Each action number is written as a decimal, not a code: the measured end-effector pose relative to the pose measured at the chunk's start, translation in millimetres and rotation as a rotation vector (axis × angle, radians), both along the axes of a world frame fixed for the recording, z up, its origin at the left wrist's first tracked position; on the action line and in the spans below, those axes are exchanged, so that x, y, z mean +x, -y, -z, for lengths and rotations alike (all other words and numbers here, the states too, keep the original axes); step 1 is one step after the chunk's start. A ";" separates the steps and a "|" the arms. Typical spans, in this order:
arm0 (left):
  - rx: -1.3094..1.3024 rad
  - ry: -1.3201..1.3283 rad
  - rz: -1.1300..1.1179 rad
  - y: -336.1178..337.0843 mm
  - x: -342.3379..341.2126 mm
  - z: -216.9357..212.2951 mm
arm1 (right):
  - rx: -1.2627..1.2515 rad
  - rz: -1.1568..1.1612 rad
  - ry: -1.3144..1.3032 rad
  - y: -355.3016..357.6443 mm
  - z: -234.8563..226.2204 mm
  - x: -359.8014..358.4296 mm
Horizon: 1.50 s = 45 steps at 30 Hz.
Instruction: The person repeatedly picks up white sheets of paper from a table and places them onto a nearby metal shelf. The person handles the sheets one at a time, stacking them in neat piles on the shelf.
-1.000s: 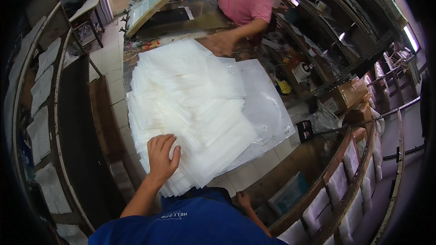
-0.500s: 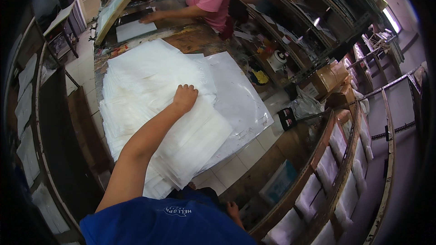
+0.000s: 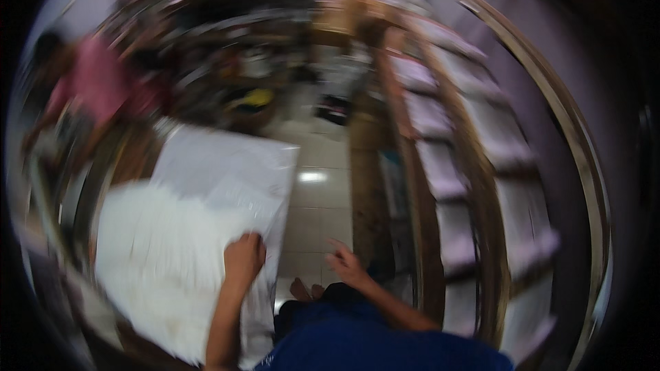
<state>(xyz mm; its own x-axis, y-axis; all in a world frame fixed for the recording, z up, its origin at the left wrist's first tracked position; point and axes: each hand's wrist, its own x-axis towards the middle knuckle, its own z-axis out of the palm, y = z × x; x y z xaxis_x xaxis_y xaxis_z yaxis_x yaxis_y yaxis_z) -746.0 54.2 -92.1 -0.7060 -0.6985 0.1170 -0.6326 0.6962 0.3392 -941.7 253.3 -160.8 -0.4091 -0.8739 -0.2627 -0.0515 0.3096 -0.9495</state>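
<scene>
Although motion blur softens much of the view, the wooden shelves (image 3: pixel 425 233) to the right of the counter (image 3: pixel 141 154) are seen to hold white packs (image 3: pixel 455 233) in rows. Cardboard boxes (image 3: pixel 333 24) stand beyond the counter's far right corner; nearer to it, a pale translucent bag (image 3: pixel 337 72) and a dark item (image 3: pixel 333 110) encroach on the tiled floor (image 3: pixel 320 230). A yellow object (image 3: pixel 256 99) lies past the counter's far edge. A pile of white sheets (image 3: pixel 158 254) occupies the counter's near part, partly overlying a glossy pale cover (image 3: pixel 220 165). The left hand (image 3: pixel 245 259) is over the counter at the pile's right edge, fingers curled; whether they grip a sheet cannot be determined. The right hand (image 3: pixel 348 266) hangs right of the counter, fingers released, loosely spread. A co-worker in pink (image 3: pixel 100 82) is at the counter's far left.
</scene>
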 end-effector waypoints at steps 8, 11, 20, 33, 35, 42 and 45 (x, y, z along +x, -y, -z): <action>0.119 -0.250 0.420 -111.7 -64.6 7.1 | -0.111 -0.100 -0.314 -17.5 -64.7 -4.8; 0.212 -0.271 0.623 -131.4 -79.4 -13.0 | -0.048 -0.033 -0.288 -52.9 -81.9 -9.9; 0.952 -0.206 0.896 -188.2 -106.4 -76.7 | -0.103 0.277 -0.525 -158.2 -138.8 -33.5; 0.973 0.155 0.899 -258.1 -118.0 0.4 | 0.205 0.993 -0.596 -458.2 -296.7 -70.2; 0.925 0.128 0.905 -258.9 -113.1 21.1 | 0.360 1.194 -0.808 -535.5 -280.2 -75.6; 0.774 0.225 0.901 -262.9 -106.2 27.9 | 0.809 1.303 -0.932 -639.4 -271.5 -79.1; 0.759 0.211 0.893 -268.7 -107.5 23.0 | 0.912 1.323 -0.916 -669.6 -256.8 -81.5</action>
